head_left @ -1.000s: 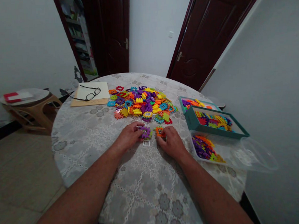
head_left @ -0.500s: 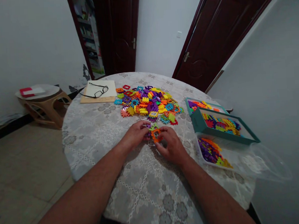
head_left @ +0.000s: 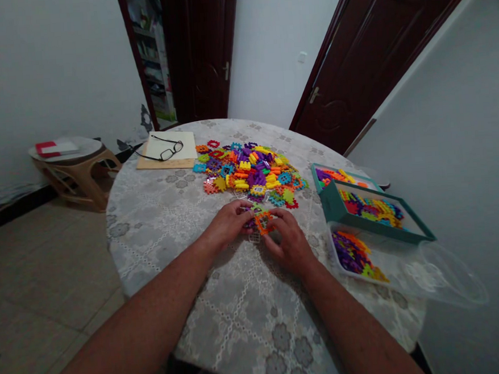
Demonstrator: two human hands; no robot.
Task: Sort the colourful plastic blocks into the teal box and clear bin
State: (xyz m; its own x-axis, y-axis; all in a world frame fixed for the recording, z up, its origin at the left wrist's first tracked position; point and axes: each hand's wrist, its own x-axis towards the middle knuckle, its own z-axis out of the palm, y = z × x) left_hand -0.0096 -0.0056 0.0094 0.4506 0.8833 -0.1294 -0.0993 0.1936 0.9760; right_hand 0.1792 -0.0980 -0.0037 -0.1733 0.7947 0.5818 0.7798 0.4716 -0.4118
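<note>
Between my hands, low over the near middle of the table, are joined plastic building pieces. An orange square building piece (head_left: 263, 223) with an open middle faces me, gripped along its right side by my right hand (head_left: 288, 240). My left hand (head_left: 231, 222) pinches a purple building piece (head_left: 250, 223), mostly covered by its fingers. A green building piece (head_left: 258, 208) shows at the top, between the two. Just beyond my fingers lies a heap of mixed building pieces (head_left: 255, 172) in yellow, purple, orange, blue and red.
A patterned cloth covers the round table (head_left: 237, 324). At right stand a green box (head_left: 334, 209) and a clear plastic tub (head_left: 393, 282), both holding more pieces. Eyeglasses (head_left: 168, 153) rest on a pale board (head_left: 162, 165) at the far left. A stool (head_left: 82, 181) stands beyond the table.
The orange piece has turned slightly and sits a little further right in view. Both hands keep their grip. The whole view has shifted slightly.
</note>
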